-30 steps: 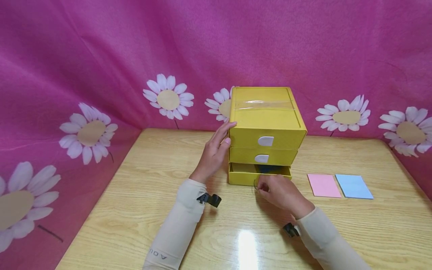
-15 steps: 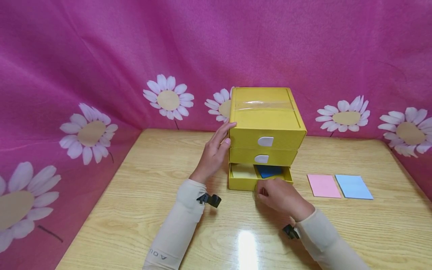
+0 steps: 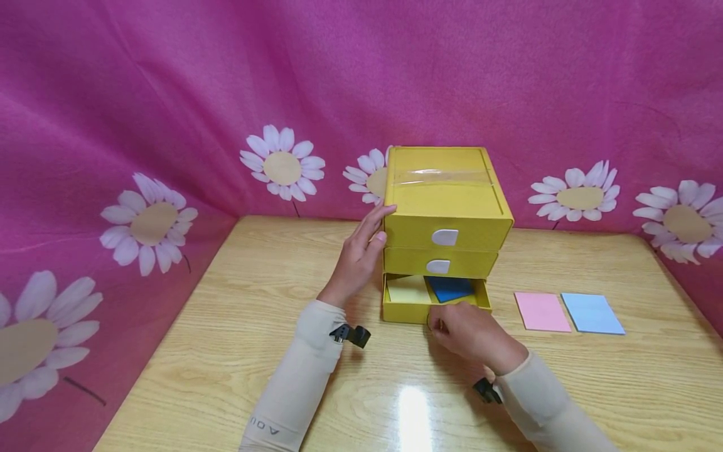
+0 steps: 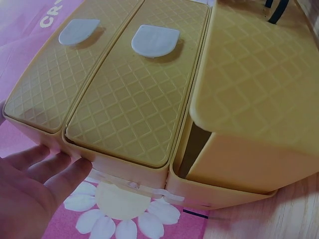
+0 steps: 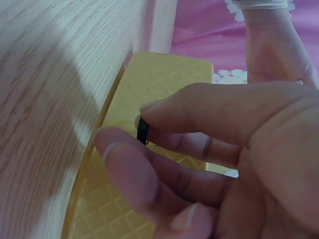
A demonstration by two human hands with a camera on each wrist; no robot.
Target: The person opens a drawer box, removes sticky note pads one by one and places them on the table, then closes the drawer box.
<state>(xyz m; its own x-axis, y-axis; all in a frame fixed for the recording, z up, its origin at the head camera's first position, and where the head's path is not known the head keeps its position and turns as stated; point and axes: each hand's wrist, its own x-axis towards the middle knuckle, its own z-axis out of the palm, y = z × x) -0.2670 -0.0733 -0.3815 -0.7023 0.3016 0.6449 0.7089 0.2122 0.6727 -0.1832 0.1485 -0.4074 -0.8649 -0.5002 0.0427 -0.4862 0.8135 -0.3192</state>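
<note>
A yellow drawer unit (image 3: 437, 188) stands on the table, its bottom drawer (image 3: 403, 312) pulled partway out. Inside that drawer lie a pale yellow square pad (image 3: 408, 290) and a dark blue square (image 3: 450, 289). My left hand (image 3: 354, 258) rests against the unit's left side with fingers extended; the fingertips (image 4: 82, 167) touch the side wall in the left wrist view. My right hand (image 3: 474, 329) is at the drawer's front. In the right wrist view its thumb and fingers pinch a black loop pull (image 5: 142, 130), partly hidden by them.
A pink square pad (image 3: 542, 311) and a light blue square pad (image 3: 593, 312) lie side by side on the table, right of the drawer unit. The two upper drawers, with white tabs (image 3: 445, 237), are closed. A pink flowered cloth (image 3: 316, 75) hangs behind.
The bottom drawer has slid farther out toward me with my right hand at its pull, uncovering more of the pale yellow pad and dark blue square. My left hand has stayed in place.
</note>
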